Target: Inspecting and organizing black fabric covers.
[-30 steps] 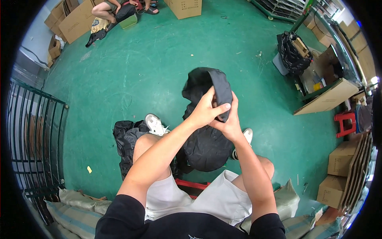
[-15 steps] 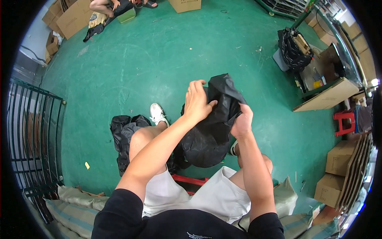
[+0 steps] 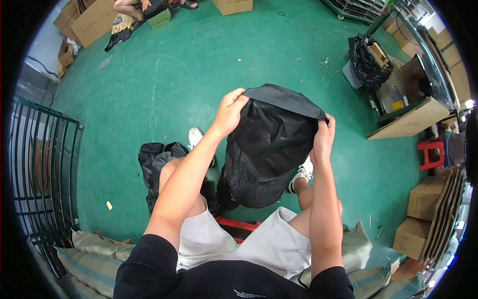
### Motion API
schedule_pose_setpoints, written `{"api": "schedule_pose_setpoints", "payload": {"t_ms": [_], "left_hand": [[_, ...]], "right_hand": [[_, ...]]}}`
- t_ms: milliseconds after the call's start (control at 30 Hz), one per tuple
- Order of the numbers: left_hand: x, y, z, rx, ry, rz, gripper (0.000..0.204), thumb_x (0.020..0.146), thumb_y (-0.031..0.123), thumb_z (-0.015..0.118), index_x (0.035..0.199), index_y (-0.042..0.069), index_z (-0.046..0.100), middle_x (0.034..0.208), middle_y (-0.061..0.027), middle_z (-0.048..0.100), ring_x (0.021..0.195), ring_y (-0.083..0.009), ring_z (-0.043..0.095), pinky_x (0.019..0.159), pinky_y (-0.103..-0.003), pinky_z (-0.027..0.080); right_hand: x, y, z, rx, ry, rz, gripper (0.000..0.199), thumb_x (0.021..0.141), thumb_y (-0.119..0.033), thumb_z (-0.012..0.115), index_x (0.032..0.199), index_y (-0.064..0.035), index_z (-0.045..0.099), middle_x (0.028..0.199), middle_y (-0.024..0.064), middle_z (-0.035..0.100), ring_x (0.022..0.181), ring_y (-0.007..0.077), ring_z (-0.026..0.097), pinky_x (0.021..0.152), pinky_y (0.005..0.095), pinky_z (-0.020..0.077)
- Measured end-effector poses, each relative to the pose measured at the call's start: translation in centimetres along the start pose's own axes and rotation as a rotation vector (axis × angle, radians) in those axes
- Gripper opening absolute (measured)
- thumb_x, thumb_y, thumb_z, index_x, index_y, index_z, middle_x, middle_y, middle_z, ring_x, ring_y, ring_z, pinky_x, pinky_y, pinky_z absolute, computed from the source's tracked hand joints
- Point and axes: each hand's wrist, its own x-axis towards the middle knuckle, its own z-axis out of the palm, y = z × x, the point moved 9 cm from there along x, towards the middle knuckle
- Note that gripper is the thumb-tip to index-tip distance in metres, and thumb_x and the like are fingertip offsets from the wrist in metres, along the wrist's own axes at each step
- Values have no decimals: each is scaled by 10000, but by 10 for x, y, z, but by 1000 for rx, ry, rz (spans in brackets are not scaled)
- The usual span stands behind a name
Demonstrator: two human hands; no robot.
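Between my knees I hold up a black fabric piece (image 3: 271, 134), stretched wide along its far edge, which looks like a folded-over hem. My left hand (image 3: 231, 112) is closed on its left corner, with the thumb on top. At the right corner my right hand (image 3: 323, 139) grips the same edge. The lower part of the fabric hangs down onto more black material (image 3: 254, 189) in front of my seat; where one ends and the other begins, I cannot tell. Another crumpled black fabric heap (image 3: 154, 162) lies on the floor beside my left leg.
A red stool edge (image 3: 238, 224) shows between my thighs. Stuffed woven sacks (image 3: 89, 266) lie behind me. A green metal rack (image 3: 45, 169) stands left; cartons (image 3: 428, 197) and a red stool (image 3: 431, 153) are right. A black-lined bin (image 3: 368, 65) stands far right. Another person's legs (image 3: 130, 9) show far left.
My hands have moved apart, and the bunched fabric is now spread flat between them. My left hand has gone from pressing on the fabric to gripping its left corner.
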Motion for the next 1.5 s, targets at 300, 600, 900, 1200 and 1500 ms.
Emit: {"api": "schedule_pose_setpoints", "payload": {"t_ms": [300, 600, 900, 1200, 1500], "left_hand": [[-33, 6, 44, -751, -174, -637, 348, 965, 305, 585, 1019, -29, 664, 940, -131, 715, 767, -210, 699, 733, -328, 579], [-38, 11, 48, -1004, -201, -703, 362, 958, 329, 576, 979, -20, 668, 922, -166, 715, 772, -255, 709, 736, -362, 591], [-21, 32, -8, -821, -251, -461, 285, 931, 265, 617, 917, -12, 681, 883, -132, 713, 761, -205, 697, 722, -317, 568], [-29, 9, 7, -720, -383, -520, 435, 997, 362, 526, 1050, -52, 651, 986, -155, 703, 862, -221, 694, 790, -349, 564], [-27, 35, 40, -1164, -489, -422, 388, 979, 350, 563, 1062, -23, 631, 991, -117, 691, 916, -190, 675, 819, -323, 551]], "right_hand": [[2, -13, 18, -609, -136, -357, 472, 740, 161, 419, 1137, -11, 607, 1266, 93, 566, 1096, 168, 565, 931, 308, 451], [-39, -27, 72, -751, -364, -627, 422, 767, 73, 615, 1164, -67, 634, 1315, 136, 566, 1237, 293, 524, 1061, 370, 407], [-35, -5, 62, 229, -603, 230, 134, 932, -19, 483, 1040, -11, 561, 931, 34, 641, 861, 113, 618, 800, 258, 504], [-37, 4, 46, 555, -599, 358, 373, 912, -162, 490, 1212, 50, 553, 1145, 160, 657, 1010, 277, 655, 922, 397, 522], [-38, 15, 47, 677, -563, 511, 437, 962, -242, 401, 1218, 68, 573, 1250, 210, 618, 1117, 354, 610, 1016, 469, 460]]}}
